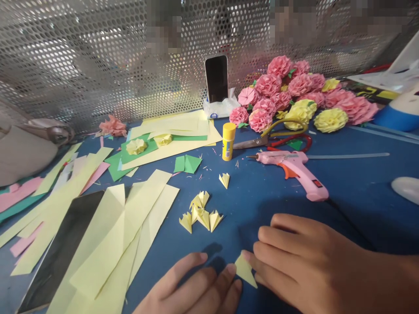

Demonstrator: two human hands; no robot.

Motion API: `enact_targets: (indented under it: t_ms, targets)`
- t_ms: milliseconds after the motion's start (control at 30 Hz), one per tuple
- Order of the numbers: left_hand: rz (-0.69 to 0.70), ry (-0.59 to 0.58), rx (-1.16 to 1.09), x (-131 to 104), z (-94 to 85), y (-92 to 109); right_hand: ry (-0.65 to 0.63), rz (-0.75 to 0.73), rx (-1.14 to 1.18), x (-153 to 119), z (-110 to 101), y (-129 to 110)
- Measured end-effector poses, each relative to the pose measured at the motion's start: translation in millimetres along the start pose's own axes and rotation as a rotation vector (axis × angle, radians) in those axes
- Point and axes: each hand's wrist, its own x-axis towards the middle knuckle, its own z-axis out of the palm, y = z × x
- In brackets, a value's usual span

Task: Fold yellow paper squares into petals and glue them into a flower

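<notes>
While unlabelled, yellow paper piece (245,269) between both hands' fingertips (247,256)

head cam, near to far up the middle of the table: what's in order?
Small yellow paper piece pressed between left hand and right hand → cluster of folded yellow petals → single folded petal → yellow glue stick → phone propped against the perforated metal screen.

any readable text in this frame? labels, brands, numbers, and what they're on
None can be read.
Glue stick: dark print on the yellow body, too small and blurred.
Tissue pack under the phone: a small blue mark, not legible.
Phone screen: dark, shows nothing.
Pink glue gun: no visible lettering.
Folded yellow paper piece between the left hand and right hand: blank.
</notes>
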Motion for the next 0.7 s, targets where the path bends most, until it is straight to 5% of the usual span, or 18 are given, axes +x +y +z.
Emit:
enact_targets:
  t_ms: [700]
  targets:
    - [-0.046, 0.055, -0.046, 1, 1.2, 1, 0.066, -0.085, 0.049, 7, 2, 11]
